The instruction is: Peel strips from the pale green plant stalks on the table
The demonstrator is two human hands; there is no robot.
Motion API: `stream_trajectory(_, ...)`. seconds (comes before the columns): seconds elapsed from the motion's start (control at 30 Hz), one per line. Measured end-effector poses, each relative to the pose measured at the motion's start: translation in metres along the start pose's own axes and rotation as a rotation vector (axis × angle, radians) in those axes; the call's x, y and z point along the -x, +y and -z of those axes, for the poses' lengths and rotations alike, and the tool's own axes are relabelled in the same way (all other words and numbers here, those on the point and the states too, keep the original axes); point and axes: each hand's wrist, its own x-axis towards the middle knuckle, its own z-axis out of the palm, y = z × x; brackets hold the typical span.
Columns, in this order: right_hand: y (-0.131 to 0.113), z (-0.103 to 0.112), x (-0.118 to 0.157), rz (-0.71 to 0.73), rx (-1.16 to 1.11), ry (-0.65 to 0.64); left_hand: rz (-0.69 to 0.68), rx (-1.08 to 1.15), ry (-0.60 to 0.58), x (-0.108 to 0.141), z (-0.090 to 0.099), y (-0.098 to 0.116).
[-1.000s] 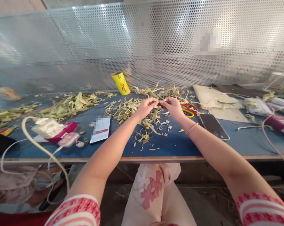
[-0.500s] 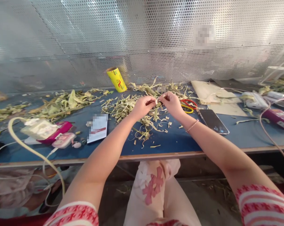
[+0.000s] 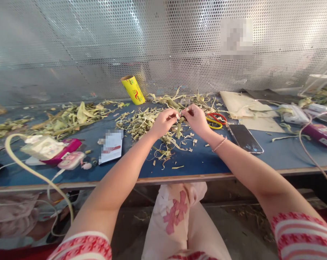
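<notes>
My left hand point(image 3: 165, 122) and my right hand point(image 3: 194, 117) meet over a heap of dried, pale-green plant strips point(image 3: 142, 124) in the middle of the blue table. Both are closed in a fingertip pinch, nearly touching. Between the fingertips is a small dried plant piece point(image 3: 182, 118), partly hidden by the fingers. A thicker pale-green stalk point(image 3: 179, 130) shows just below. Scissors point(image 3: 216, 121) with red and yellow handles lie right beside my right hand. Thin scraps and curls point(image 3: 165, 155) are scattered in front of the heap.
A phone with a lit screen point(image 3: 111, 148) lies left, a dark phone point(image 3: 245, 138) right. A yellow tube point(image 3: 133, 90) leans against the perforated metal wall point(image 3: 169, 39). A power bank point(image 3: 70, 160), cables, more plant strips point(image 3: 79, 117) and brown paper point(image 3: 244, 104) surround the work spot.
The view has shifted slightly. My hands stay together over the heap, their fingertips still pinched, with only small finger movements.
</notes>
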Motion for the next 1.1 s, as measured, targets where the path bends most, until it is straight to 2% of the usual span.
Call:
stream_trajectory(0.13,-0.002,0.001,0.001,-0.015,0.011,-0.002,0.106,0.152,0.035,0.002,-0.010,-0.006)
stream_trajectory(0.23,0.001,0.001,0.000,0.026,-0.007,-0.013,0.174,0.274,0.072,0.001,-0.016,-0.012)
stream_trajectory(0.37,0.005,0.004,0.001,0.198,-0.032,0.018,0.254,0.488,0.186,-0.002,-0.019,-0.016)
stream_trajectory(0.47,0.007,0.008,0.003,0.383,0.055,-0.050,0.325,0.626,0.257,-0.002,-0.019,-0.015)
stream_trajectory(0.53,0.008,0.009,0.004,0.451,0.111,-0.088,0.344,0.680,0.281,-0.002,-0.019,-0.013)
stream_trajectory(0.8,0.010,0.008,0.002,0.352,0.179,-0.085,0.381,0.702,0.270,-0.002,-0.019,-0.009)
stream_trajectory(1.1,0.007,0.009,0.004,0.398,0.161,-0.079,0.385,0.802,0.253,-0.001,-0.022,-0.011)
